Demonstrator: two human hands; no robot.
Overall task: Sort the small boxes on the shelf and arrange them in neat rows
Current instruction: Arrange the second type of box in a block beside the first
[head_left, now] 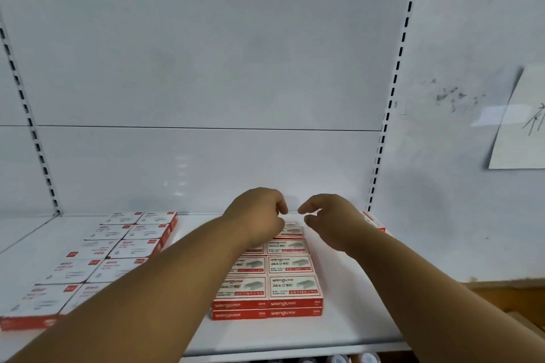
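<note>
Both hands reach to the back of the shelf (pixel 339 330). My left hand (pixel 259 215) has its fingers curled down over the rear of the staple-box block (pixel 283 277); I cannot tell whether it grips a box. My right hand (pixel 330 218) hovers beside it, fingers loosely curled, holding nothing. That block sits mid-shelf, two columns wide, two layers high. Paper-clip boxes (pixel 97 262) lie in two rows at left, well apart. One red-edged box (pixel 373 219) shows behind my right wrist.

red-and-white small boxes (pixel 290 286), white shelf (pixel 339 330), white back panel (pixel 206 68)
</note>
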